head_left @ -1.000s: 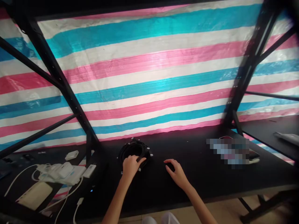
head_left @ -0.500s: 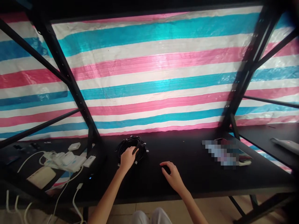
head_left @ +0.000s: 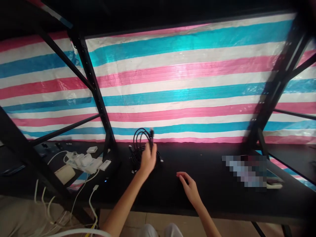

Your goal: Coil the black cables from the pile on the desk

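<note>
My left hand (head_left: 148, 159) is closed round a coiled black cable (head_left: 151, 134), lifted above the desk. Loops of it stand up to the left of my fingers, and a connector end points upward. Below and behind that hand lies a pile of black cables (head_left: 135, 158) with several pale connector tips; my hand hides part of it. To the right, my right hand (head_left: 190, 188) rests at the black tabletop with its fingers loosely curved and nothing in them.
At left are a power strip with white chargers (head_left: 85, 162), a beige box (head_left: 64, 174) and trailing white cables. Blurred-out items and phone-like objects (head_left: 274, 181) lie at right. Black shelf posts (head_left: 95, 89) flank the desk, with a striped sheet (head_left: 182, 95) behind.
My left hand has risen from the cable pile with a coiled cable in it. My right hand stays near the same spot, its thumb closer to the fingers. The view has shifted slightly.
</note>
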`<state>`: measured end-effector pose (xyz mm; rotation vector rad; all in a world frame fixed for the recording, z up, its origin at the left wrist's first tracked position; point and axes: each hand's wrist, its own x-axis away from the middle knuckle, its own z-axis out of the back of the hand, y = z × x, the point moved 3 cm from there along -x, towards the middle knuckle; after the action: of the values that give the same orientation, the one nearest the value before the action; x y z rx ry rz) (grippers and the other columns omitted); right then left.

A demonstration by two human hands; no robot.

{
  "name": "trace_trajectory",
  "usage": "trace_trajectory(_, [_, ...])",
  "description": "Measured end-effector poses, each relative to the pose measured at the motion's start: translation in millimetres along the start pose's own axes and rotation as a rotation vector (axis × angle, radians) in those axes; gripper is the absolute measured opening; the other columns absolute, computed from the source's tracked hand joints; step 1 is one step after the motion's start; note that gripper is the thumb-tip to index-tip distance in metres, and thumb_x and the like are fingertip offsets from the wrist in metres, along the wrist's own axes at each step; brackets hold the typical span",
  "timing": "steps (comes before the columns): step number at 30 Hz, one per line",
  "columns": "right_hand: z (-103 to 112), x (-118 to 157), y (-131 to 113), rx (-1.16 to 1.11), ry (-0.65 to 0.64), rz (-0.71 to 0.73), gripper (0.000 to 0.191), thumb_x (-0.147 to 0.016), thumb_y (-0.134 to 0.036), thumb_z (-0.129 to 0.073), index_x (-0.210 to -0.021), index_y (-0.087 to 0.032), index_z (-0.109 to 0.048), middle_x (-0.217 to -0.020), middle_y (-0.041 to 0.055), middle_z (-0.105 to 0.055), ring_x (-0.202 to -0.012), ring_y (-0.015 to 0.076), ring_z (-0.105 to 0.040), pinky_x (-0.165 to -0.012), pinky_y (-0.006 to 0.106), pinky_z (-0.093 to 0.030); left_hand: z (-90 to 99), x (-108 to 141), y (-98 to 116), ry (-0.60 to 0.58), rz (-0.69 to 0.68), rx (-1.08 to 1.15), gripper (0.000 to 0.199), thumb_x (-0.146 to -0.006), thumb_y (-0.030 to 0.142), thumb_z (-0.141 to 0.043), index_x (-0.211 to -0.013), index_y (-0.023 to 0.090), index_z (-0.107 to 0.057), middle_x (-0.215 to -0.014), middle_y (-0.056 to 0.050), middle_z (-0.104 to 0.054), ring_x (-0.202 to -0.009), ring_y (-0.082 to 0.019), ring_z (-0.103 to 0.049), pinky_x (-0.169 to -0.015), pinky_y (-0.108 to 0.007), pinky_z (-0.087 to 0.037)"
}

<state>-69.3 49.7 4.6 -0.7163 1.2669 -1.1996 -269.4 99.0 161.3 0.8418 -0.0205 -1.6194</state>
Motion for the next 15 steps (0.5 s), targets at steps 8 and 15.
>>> trace_trajectory(8, [19.5, -11.3, 31.9, -0.249, 0.218, -0.098, 0.068, -0.089, -0.057, -0.016, -0.123, -0.014, -0.056, -0.115, 0.0164, -0.064, -0.107, 0.0262, -0.061, -0.085, 0.041, -0.051, -101.4, 100.0, 44.6, -0.466, -0.324, -0.166, 0.032, -0.089, 0.02, -0.042, -0.117, 0.016, -0.056, -0.082, -0.012, -0.069, -0.072, -0.025, -0.067, -0.067, -0.034, -0.049])
trace_trajectory(15, [60.4, -8.8, 31.2, 0.08, 0.284, -0.103, 0.058, -0.076, -0.053, -0.051, -0.12, -0.015, -0.057, -0.123, 0.0153, -0.057, -0.118, 0.0304, -0.049, -0.101, 0.048, -0.034, -95.3, 120.6, 34.5, -0.529, -0.418, -0.117, 0.031, -0.08, 0.038, -0.06, -0.105, 0.02, -0.059, -0.106, -0.009, -0.061, -0.103, -0.026, -0.054, -0.092, -0.041, -0.039])
